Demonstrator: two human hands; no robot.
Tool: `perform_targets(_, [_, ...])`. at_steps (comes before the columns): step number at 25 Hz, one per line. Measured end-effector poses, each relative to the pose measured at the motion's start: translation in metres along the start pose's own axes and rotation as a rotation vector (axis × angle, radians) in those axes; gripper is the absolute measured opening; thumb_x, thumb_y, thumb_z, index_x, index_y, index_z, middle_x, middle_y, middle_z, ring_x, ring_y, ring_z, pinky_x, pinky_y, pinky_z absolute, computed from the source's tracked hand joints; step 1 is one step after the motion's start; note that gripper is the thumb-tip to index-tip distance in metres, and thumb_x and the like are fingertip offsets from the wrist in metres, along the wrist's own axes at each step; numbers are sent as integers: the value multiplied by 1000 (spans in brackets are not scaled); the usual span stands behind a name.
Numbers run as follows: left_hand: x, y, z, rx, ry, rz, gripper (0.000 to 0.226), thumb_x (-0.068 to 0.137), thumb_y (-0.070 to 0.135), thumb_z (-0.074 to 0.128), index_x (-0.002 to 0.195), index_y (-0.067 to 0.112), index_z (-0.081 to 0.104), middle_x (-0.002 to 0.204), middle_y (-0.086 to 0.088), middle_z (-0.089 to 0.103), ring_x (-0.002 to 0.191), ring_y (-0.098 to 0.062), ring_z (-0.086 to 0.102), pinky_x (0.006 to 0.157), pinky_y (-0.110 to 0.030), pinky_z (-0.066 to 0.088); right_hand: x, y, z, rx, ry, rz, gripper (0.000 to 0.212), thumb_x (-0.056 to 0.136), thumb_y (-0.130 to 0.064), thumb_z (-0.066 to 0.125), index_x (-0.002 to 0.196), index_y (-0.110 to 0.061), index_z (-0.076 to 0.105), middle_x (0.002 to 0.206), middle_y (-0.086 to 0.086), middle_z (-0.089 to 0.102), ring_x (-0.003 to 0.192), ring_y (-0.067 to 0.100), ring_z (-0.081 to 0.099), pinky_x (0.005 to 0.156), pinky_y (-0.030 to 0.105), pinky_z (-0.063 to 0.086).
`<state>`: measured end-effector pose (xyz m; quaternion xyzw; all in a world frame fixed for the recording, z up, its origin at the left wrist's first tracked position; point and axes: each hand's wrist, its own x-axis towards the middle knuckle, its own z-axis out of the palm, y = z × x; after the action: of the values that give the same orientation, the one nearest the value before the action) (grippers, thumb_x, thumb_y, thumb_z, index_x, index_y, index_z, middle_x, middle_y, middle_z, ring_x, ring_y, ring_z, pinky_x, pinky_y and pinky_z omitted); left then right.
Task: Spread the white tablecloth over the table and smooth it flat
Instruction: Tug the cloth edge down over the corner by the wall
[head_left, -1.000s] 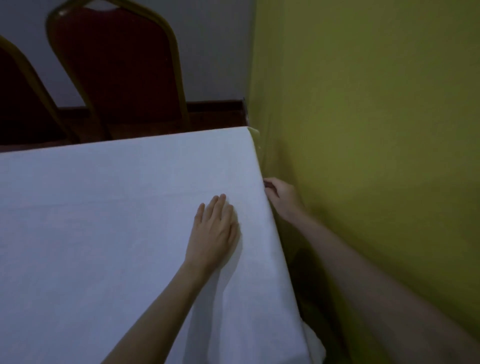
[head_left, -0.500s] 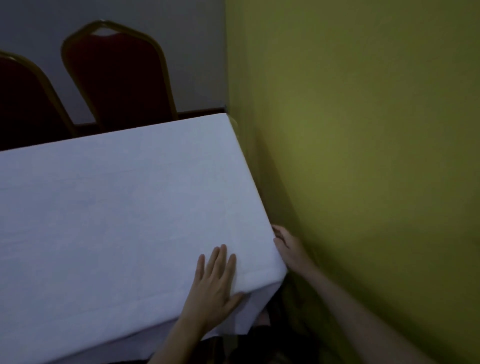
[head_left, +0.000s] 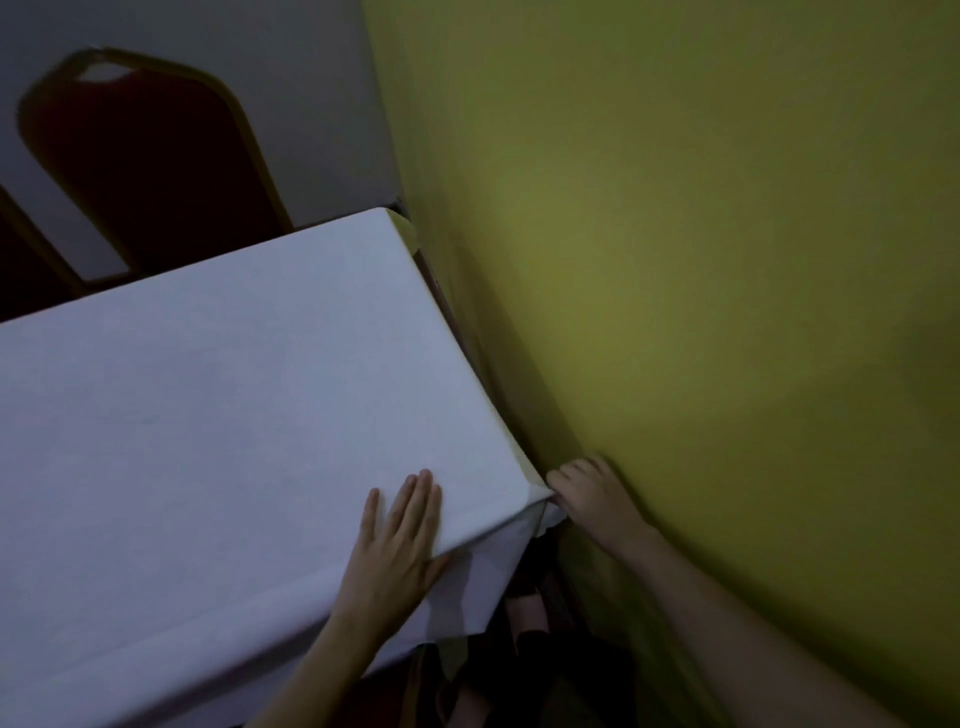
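Observation:
The white tablecloth (head_left: 208, 415) covers the table top and hangs over the near edge. My left hand (head_left: 397, 540) lies flat on the cloth close to the near right corner, fingers stretched and slightly apart. My right hand (head_left: 589, 493) is at that corner, in the narrow gap by the wall, with its fingers curled on the cloth's hanging corner. Whether it pinches the cloth or only presses it, I cannot tell for sure. The table itself is hidden under the cloth except for a thin edge strip (head_left: 431, 270) along the right side.
A yellow-green wall (head_left: 701, 312) runs close along the table's right side. A red chair with a gold frame (head_left: 140, 156) stands behind the far edge, with part of a second chair (head_left: 21, 260) at far left. Dark floor shows below the near corner.
Both hands have slid toward me along the right side, from mid-table to the near right corner. The view has shifted with them.

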<state>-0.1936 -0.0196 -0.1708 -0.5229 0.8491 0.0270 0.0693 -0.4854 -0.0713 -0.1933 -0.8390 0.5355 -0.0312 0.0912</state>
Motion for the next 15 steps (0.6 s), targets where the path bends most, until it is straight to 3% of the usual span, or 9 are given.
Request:
perform_targets(3, [2, -2, -3, -15, -15, 9, 72, 92, 53, 29, 146, 6, 33, 154, -19, 27, 140, -35, 32, 107, -59, 29, -1, -2, 1, 17, -87, 55, 31, 63, -13, 81, 68, -16, 51, 62, 2, 55, 56, 23, 56, 52, 28, 39])
perform_targets(5, [2, 1, 1, -25, -31, -3, 73, 92, 53, 30, 146, 5, 33, 154, -21, 25, 140, -37, 30, 106, -59, 24, 3, -8, 3, 140, -141, 115, 22, 71, -12, 74, 82, -11, 56, 80, 7, 59, 74, 28, 60, 62, 34, 40])
perform_targets(8, [2, 5, 2, -28, -59, -24, 75, 91, 54, 31, 146, 3, 32, 154, -23, 25, 141, -40, 27, 106, -61, 23, 14, -20, 7, 371, -135, 142, 31, 77, -7, 65, 107, -5, 58, 103, 7, 62, 93, 25, 57, 76, 35, 43])
perform_targets(12, [0, 5, 4, -17, -60, -13, 77, 91, 56, 32, 148, 4, 27, 156, -22, 19, 143, -40, 20, 107, -63, 23, 7, -10, 14, 352, -168, 117, 1, 79, -6, 56, 78, -6, 57, 82, 16, 66, 76, 32, 64, 60, 34, 38])
perform_targets(15, [3, 5, 2, -19, -81, -6, 81, 91, 59, 34, 150, 5, 21, 157, -22, 14, 145, -39, 14, 109, -64, 22, 5, 5, 15, 231, -314, 181, 14, 89, -9, 51, 81, -3, 60, 83, 19, 67, 77, 33, 66, 58, 33, 36])
